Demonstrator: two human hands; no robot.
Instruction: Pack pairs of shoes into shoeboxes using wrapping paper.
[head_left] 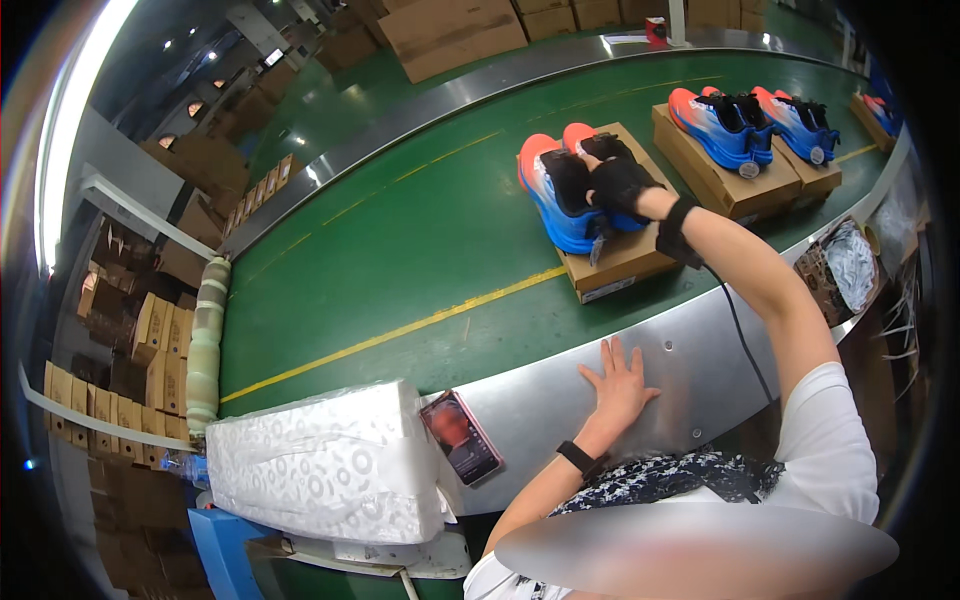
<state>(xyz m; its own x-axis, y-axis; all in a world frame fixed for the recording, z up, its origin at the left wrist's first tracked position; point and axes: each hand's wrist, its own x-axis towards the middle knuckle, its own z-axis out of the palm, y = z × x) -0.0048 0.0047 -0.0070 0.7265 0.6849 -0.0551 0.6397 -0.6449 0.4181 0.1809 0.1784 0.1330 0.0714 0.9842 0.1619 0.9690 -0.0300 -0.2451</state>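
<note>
A pair of running shoes [552, 205], coral at the toes and blue toward the heels, stands on a brown shoebox [630, 268]. My right hand [622, 187], in a black fingerless glove, reaches over the right shoe of that pair. Its fingers curl at the shoe's dark opening, partly hidden there. A paper tag hangs near the left shoe's heel. Flat on the metal ledge [540, 385] rests my left hand [620, 390], bare, fingers spread, holding nothing. From the black band on my right wrist a dark cable runs down.
The green conveyor belt [400, 270] carries more boxes [690, 170] topped with similar shoes [725, 130] at the right. A phone [462, 437] lies on the ledge beside a plastic-wrapped white bundle [310, 460]. Cartons [450, 35] stand beyond the belt; an open box with crumpled wrapping [848, 265] sits far right.
</note>
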